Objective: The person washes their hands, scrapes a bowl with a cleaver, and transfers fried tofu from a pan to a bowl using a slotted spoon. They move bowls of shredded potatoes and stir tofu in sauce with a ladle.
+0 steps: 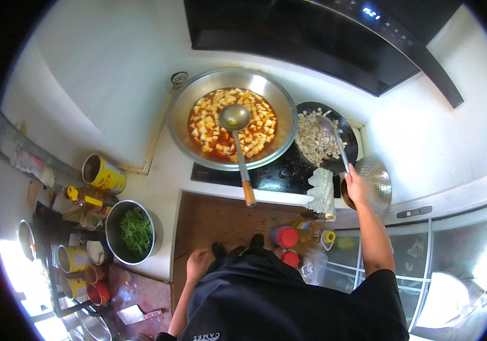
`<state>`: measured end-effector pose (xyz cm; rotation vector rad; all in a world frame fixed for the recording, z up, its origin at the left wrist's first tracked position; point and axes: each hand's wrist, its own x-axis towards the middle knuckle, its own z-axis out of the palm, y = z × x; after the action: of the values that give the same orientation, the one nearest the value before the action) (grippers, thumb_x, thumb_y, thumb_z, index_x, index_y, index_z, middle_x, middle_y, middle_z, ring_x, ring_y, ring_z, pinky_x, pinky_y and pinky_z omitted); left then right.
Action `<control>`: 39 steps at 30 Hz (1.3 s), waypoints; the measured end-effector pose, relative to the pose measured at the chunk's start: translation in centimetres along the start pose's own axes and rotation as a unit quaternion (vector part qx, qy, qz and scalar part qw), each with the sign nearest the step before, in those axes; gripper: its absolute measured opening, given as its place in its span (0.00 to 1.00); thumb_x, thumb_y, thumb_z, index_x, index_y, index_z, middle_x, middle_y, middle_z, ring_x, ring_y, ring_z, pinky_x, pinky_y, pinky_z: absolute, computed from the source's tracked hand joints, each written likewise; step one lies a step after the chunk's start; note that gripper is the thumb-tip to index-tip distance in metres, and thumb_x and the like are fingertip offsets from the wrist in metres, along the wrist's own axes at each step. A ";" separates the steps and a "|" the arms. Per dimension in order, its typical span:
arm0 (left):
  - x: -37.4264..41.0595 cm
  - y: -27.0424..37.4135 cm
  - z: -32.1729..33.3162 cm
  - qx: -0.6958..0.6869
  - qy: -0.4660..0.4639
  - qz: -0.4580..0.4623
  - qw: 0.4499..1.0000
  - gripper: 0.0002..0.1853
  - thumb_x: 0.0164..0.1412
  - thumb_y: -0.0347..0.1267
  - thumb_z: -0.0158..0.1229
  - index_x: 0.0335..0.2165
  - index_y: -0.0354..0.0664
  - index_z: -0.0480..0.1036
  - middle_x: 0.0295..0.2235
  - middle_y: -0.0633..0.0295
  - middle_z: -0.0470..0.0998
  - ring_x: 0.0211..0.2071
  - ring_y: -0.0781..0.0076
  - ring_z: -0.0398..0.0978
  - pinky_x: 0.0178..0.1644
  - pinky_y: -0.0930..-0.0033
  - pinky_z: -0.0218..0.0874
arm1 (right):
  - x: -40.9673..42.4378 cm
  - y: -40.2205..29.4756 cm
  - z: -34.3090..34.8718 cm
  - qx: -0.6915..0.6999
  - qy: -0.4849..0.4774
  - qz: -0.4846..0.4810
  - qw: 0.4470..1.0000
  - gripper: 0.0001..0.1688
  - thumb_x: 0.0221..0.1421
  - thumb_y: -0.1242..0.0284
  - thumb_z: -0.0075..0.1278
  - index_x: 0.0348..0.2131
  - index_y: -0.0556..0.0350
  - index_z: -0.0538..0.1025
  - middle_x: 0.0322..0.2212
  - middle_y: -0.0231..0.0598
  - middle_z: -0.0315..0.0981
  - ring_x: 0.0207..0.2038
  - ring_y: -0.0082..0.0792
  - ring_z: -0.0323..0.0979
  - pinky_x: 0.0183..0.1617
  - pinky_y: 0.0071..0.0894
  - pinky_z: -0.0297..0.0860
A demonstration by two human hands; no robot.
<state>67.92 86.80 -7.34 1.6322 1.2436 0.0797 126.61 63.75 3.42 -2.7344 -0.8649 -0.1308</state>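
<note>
My right hand (357, 186) grips the handle of a metal cooking ladle (339, 143). Its bowl rests among pale chopped pieces (315, 137), perhaps meat or mushroom, in a dark wok (349, 128) on the stove. Left of the wok stands a wide steel basin (183, 140) of diced tofu in red sauce (254, 132). A second ladle (235, 117) lies across that basin, its wooden handle (248, 194) sticking out over the counter's front edge. Low by my side hangs my left hand (197, 264), loosely curled; whether its fingers are fully closed is unclear.
A perforated strainer (377, 179) leans right of the wok, and a cloth (322, 192) drapes over the counter edge. Oil bottles (307, 236) crowd the floor. To the left are a pot of chopped greens (136, 232), a yellow can (109, 175) and a cleaver (131, 314) on a board (141, 283).
</note>
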 end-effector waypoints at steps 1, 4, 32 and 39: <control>-0.3 -0.9 -0.5 -0.015 0.001 0.022 1.000 0.14 0.62 0.34 0.58 0.44 0.39 0.79 0.40 0.50 0.82 0.43 0.63 0.81 0.48 0.65 0.71 | 0.0 -2.1 -0.5 -0.034 0.005 0.004 0.999 0.27 0.65 0.59 0.48 0.61 0.41 0.71 0.28 0.58 0.78 0.30 0.62 0.76 0.35 0.58 0.70; -1.1 -2.6 -1.4 -0.064 -0.013 0.025 0.998 0.14 0.64 0.33 0.58 0.46 0.41 0.79 0.43 0.53 0.82 0.43 0.63 0.81 0.48 0.65 0.71 | 0.2 -4.5 -0.1 -0.067 -0.026 0.012 0.997 0.29 0.63 0.57 0.50 0.62 0.34 0.69 0.35 0.60 0.77 0.38 0.64 0.75 0.43 0.57 0.70; -35.9 -21.7 10.3 -0.435 0.200 -0.029 0.878 0.18 0.66 0.35 0.58 0.51 0.40 0.75 0.45 0.62 0.79 0.47 0.72 0.75 0.55 0.65 0.66 | -38.8 -44.9 2.2 0.280 -0.245 -0.723 0.582 0.19 0.55 0.82 0.55 0.48 0.53 0.78 0.38 0.47 0.74 0.39 0.50 0.76 0.43 0.43 0.73; -46.4 -28.8 10.5 -0.575 0.381 -0.214 0.691 0.12 0.66 0.33 0.56 0.45 0.41 0.77 0.39 0.63 0.81 0.35 0.77 0.77 0.38 0.75 0.70 | -49.2 -36.6 4.6 0.239 -0.423 -0.645 0.590 0.14 0.59 0.78 0.54 0.46 0.54 0.79 0.35 0.44 0.76 0.36 0.44 0.77 0.41 0.39 0.73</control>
<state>33.36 43.37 -10.69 0.1161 1.6080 1.1079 65.38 66.65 -0.77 -1.0095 -2.4503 1.0260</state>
